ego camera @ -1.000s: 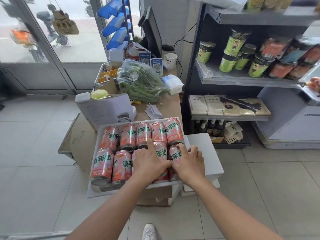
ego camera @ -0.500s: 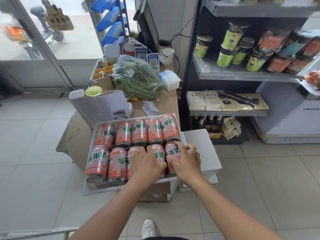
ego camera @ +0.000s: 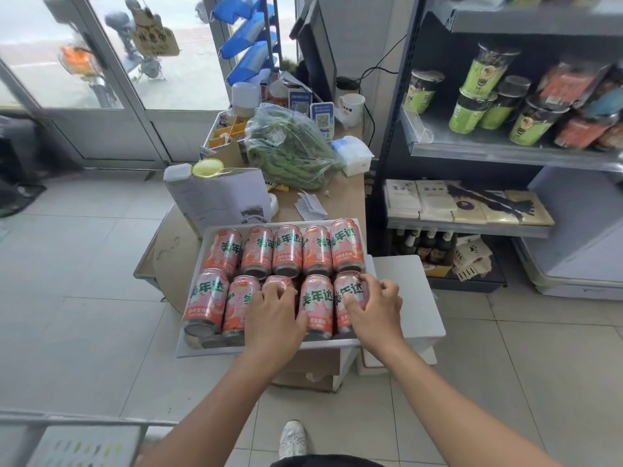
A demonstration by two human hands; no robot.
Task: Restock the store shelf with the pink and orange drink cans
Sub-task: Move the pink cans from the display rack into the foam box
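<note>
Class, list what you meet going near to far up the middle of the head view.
White sneaker → white tray holding pink and orange drink cans → clear plastic bag of green pods → black monitor.

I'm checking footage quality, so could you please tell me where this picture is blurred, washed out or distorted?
Head view: the cans, left hand and right hand are sharp; the cups on the shelf are smeared; the door glass is washed out by daylight; the wide lens slants the shelf.
</note>
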